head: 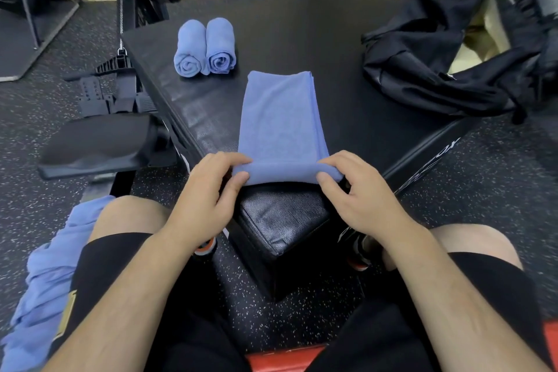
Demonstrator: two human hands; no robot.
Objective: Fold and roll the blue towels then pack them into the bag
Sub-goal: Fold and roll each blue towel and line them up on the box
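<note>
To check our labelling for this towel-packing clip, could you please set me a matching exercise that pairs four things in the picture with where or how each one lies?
Things
1. folded towel
2. rolled towels
3. black bag
4. loose towels

Places or states
A. heaped beside the person's left thigh
B. near end pinched by the left hand and the right hand
C. side by side at the far left of the black box
D. slumped on the right side of the black box

Pairs: 1-B, 2-C, 3-D, 4-A
</note>
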